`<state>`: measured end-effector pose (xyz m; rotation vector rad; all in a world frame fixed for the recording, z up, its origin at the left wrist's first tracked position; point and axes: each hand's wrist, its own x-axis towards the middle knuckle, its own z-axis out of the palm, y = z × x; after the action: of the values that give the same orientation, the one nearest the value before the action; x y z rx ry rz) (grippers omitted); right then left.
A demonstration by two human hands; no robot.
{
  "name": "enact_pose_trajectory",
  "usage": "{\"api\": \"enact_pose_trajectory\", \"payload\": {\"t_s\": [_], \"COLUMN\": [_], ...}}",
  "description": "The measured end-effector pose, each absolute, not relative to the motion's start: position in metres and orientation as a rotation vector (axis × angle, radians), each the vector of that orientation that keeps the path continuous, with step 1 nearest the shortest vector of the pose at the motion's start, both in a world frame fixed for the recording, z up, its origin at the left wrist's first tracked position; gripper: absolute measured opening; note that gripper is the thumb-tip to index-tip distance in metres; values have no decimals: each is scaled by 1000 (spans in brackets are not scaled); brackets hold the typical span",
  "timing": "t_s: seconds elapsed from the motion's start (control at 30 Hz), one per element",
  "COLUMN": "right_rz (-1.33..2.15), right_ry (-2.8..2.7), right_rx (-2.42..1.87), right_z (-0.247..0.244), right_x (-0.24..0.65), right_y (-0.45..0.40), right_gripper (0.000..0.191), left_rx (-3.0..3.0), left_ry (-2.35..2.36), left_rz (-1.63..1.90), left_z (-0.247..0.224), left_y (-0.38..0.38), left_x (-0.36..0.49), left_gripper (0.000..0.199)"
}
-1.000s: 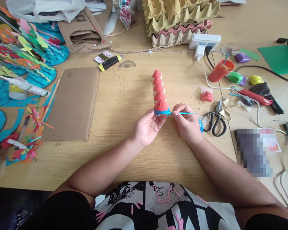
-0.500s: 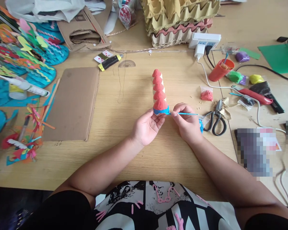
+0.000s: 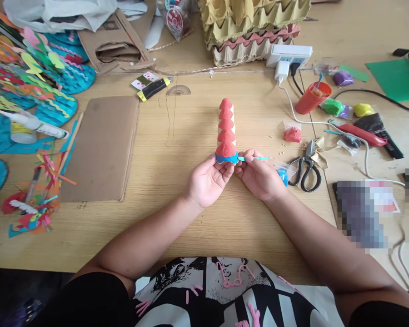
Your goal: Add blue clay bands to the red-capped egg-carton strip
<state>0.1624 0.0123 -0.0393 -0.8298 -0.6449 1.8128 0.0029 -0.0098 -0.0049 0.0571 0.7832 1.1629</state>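
Note:
A strip of egg-carton bumps [image 3: 226, 127], coated red with pale edges showing, points away from me above the middle of the table. Blue material [image 3: 226, 157] covers the rim of its near end. My left hand [image 3: 206, 181] holds that near end between thumb and fingers, palm up. Pinched in my right hand [image 3: 261, 177] is a thin light-blue tool [image 3: 255, 158], its tip at the right side of the blue rim. The right fingertips are close to the left ones, below the tool. A bag of blue clay [image 3: 283, 174] lies just right of my right hand.
Black-handled scissors [image 3: 306, 168], a red clay packet [image 3: 292, 132] and a red cup [image 3: 312, 97] lie or stand at right. Cardboard [image 3: 100, 147] lies left, near colourful paper crafts. Egg trays [image 3: 255, 27] and a power strip [image 3: 289, 54] are at the back.
My right hand has moved slightly left, closer to my left hand, and its fingers have curled in under the tool. The tool tip has shifted at the rim; the red strip has tilted slightly.

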Motion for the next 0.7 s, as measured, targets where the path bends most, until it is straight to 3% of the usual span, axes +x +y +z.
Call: {"api": "enact_pose_trajectory", "payload": {"t_s": [0.7], "right_rz": [1865], "right_ry": [-612], "right_rx": [-790], "right_z": [-41], "right_x": [162], "right_y": [12], "right_gripper": [35], "left_rx": [76], "left_ry": [774], "left_rz": [1164], "left_z": [-3], "left_y": [-8], "left_x": [2], "left_gripper": [29]}}
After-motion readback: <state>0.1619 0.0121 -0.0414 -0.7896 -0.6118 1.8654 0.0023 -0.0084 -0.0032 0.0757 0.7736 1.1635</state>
